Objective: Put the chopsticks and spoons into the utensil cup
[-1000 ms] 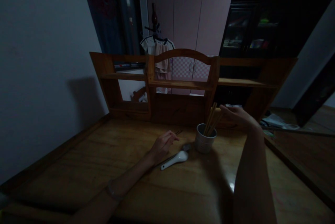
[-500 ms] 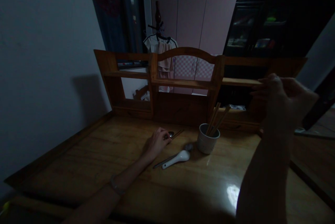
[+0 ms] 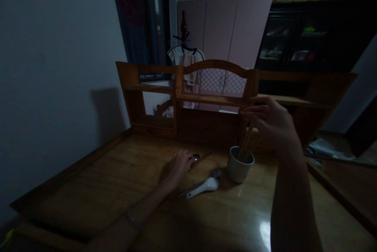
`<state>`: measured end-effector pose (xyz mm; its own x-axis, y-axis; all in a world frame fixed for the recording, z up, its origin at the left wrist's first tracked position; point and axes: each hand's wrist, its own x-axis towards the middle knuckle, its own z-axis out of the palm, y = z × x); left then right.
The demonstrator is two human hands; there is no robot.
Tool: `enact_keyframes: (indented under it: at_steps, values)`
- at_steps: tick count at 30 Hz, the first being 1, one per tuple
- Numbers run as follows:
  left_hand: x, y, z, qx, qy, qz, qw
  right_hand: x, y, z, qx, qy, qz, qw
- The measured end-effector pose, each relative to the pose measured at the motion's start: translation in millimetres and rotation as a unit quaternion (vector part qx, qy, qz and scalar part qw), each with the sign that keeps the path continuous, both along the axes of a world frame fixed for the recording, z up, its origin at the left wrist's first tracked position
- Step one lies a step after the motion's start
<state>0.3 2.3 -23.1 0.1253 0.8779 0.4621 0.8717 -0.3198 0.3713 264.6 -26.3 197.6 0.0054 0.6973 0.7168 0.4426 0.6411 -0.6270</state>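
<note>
My left hand [image 3: 179,167] lies on the wooden table with its fingers curled. Its fingertips are beside the dark, shiny bowl of a metal spoon [image 3: 196,157] and a pair of chopsticks [image 3: 202,159]. What lies under those fingers is hidden. Over a grey cup [image 3: 239,170] my right hand [image 3: 271,120] is raised, fingers apart. Wooden chopsticks [image 3: 245,142] lean in the cup, and the right hand covers part of their upper ends. A white soup spoon [image 3: 204,187] lies in front of the cup, against a second, dull grey spoon [image 3: 216,173].
A wooden shelf unit [image 3: 210,98] stands along the back of the table [image 3: 118,189]. The wall [image 3: 64,67] borders the left side. Behind the shelf are hanging clothes [image 3: 190,57], a pink wardrobe [image 3: 219,28] and a dark cabinet [image 3: 312,35].
My right hand has come down and left, from the right-hand shelf to the chopsticks in the cup. My left hand stays by the metal spoon. The view has tilted slightly.
</note>
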Motion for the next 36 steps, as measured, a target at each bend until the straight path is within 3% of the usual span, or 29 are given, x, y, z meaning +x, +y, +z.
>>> enact_keyframes:
  at_steps: [5, 10, 20, 30, 36]
  values:
    - [1.0, 0.2, -2.4, 0.004, 0.024, 0.009, 1.000, -8.1, 14.8, -13.3, -0.037, -0.206, -0.031, 0.977]
    - [-0.2, -1.8, -6.1, -0.011, 0.010, 0.001, 1.000, -24.6, 17.1, -20.5, -0.064, -0.295, -0.038, 0.953]
    - [-6.4, 0.3, -25.7, -0.002, -0.037, -0.043, 0.998, -29.7, 18.8, -21.9, -0.073, -0.317, -0.024, 0.945]
    - [2.8, 0.2, -23.4, -0.003, -0.089, -0.035, 0.995, -27.0, 17.5, -22.6, -0.075, -0.308, -0.023, 0.948]
    - [3.0, 1.6, -24.8, -0.057, -0.146, -0.038, 0.987, -25.8, 17.2, -21.5, -0.084, -0.311, -0.022, 0.947]
